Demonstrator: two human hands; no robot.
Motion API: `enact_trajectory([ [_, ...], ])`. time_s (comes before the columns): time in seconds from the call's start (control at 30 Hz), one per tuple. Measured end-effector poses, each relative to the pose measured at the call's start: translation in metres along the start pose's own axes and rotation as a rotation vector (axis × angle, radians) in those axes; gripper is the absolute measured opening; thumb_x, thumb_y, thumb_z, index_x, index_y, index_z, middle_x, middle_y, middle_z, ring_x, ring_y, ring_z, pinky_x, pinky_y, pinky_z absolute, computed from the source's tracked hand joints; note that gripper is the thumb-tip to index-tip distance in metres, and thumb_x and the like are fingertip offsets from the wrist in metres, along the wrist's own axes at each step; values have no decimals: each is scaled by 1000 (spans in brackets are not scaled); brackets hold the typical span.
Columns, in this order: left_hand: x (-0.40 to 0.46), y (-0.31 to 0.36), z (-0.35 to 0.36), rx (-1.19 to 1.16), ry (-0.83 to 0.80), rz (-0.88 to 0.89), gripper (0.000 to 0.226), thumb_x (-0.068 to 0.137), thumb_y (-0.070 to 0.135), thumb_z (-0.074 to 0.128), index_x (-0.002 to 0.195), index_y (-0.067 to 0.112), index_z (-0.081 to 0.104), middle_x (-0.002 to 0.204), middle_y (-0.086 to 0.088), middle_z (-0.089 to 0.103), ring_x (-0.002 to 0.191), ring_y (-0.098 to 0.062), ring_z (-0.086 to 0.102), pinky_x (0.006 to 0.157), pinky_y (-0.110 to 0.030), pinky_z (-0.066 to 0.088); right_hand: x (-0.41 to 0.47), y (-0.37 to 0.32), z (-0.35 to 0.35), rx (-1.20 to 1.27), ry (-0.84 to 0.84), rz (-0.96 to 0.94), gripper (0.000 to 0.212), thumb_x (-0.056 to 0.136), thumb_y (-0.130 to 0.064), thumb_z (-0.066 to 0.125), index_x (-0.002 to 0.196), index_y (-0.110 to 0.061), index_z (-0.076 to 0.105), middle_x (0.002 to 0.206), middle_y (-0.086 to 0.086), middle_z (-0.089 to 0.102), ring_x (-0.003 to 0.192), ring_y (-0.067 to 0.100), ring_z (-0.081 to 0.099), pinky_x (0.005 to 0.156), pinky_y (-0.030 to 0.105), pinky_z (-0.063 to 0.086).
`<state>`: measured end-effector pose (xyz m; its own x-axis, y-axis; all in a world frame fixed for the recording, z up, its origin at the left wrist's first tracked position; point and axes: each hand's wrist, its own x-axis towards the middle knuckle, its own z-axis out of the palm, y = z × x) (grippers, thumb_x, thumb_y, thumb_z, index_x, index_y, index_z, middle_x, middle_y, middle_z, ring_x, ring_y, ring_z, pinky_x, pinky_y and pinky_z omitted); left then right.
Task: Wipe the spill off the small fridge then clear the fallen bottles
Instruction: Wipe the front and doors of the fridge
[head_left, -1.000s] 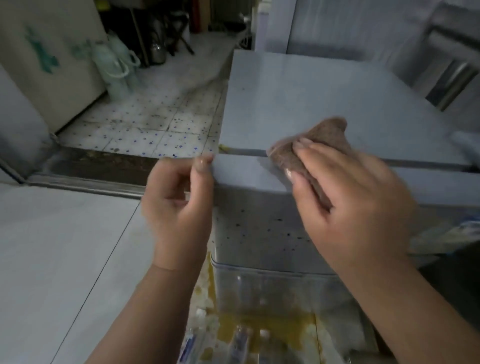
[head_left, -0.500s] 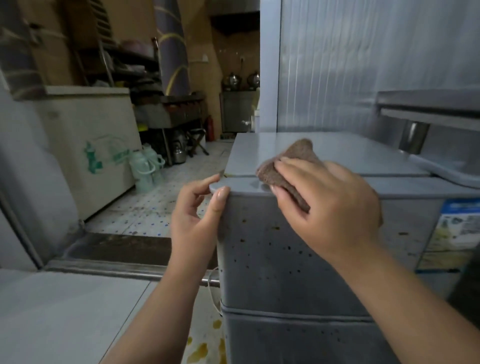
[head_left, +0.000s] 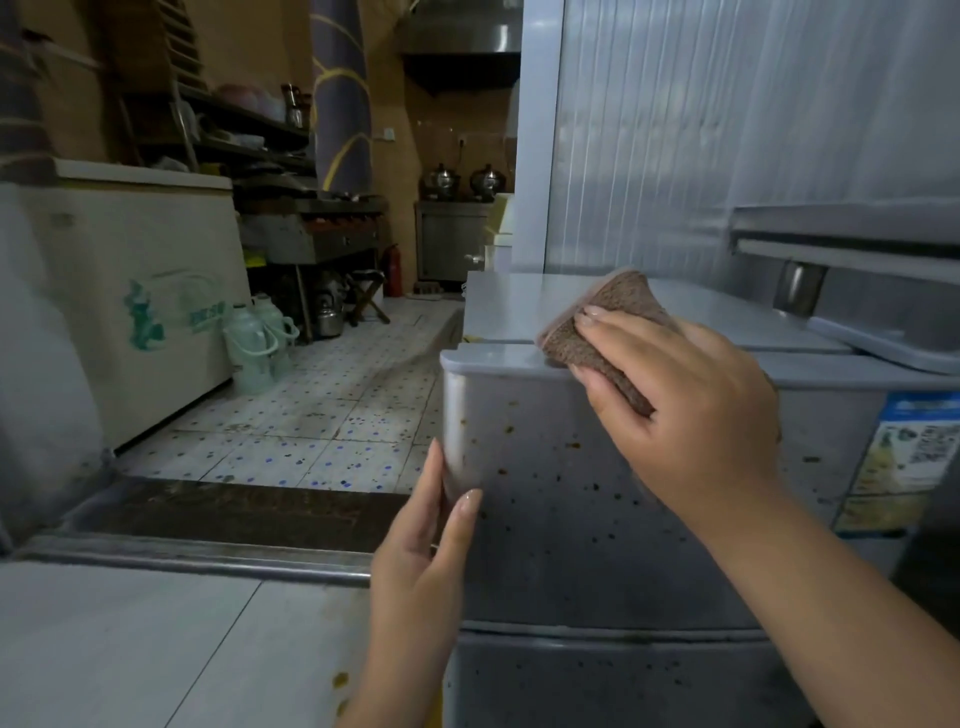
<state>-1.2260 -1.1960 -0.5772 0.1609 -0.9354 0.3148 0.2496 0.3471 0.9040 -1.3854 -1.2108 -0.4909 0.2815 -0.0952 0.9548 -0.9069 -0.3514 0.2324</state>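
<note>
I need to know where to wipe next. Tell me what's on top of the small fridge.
On the small fridge top lies a brown cloth, gripped by the right hand at the front edge. Whatever lies under the cloth and hand is covered.

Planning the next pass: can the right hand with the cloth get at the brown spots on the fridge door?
Probably yes. The right hand holds the cloth at the door's top edge, and the spots lie uncovered just below it.
</note>
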Motion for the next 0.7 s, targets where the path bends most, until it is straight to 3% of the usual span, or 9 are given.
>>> enact_trajectory([
  [0.13,7,-3,0,-52,44,-16,48,81,-4,58,115,29,50,81,32,65,84,18,58,79,-4,45,-2,1,3,-18,7,-18,30,90,-27,51,105,-10,71,104,0,70,80,26,68,68,27,45],
  [0.27,10,-9,0,-112,52,-12,49,78,-8,58,110,29,54,77,30,66,81,15,60,79,-7,47,-8,1,6,2,56,-154,25,95,-23,49,113,-11,62,116,-2,57,91,31,66,74,33,48],
  [0.43,14,-14,0,-191,72,-30,44,73,-8,62,97,30,60,77,27,67,83,12,62,77,-8,49,-15,-7,14,-1,68,-285,27,94,-16,56,120,-10,56,122,2,55,107,33,55,91,38,44],
  [0.5,14,-14,-2,-187,53,-40,45,73,-6,63,97,32,58,81,29,65,85,16,60,82,-7,46,-23,-14,16,-20,51,-266,28,94,-14,56,122,-9,52,125,4,52,112,35,52,98,41,41],
  [0.6,15,-13,-7,-172,-15,-56,53,75,0,61,117,28,49,100,25,59,89,19,56,87,-6,42,-55,-25,17,-36,-45,-308,35,93,-12,56,127,-10,48,131,3,48,120,32,47,107,40,34],
  [0.7,18,-20,-12,-147,-122,-80,65,70,21,63,133,15,47,125,9,57,111,3,54,101,-24,41,-91,-23,12,-42,-177,-366,44,87,-10,59,130,-13,46,133,0,46,121,28,48,108,39,34],
])
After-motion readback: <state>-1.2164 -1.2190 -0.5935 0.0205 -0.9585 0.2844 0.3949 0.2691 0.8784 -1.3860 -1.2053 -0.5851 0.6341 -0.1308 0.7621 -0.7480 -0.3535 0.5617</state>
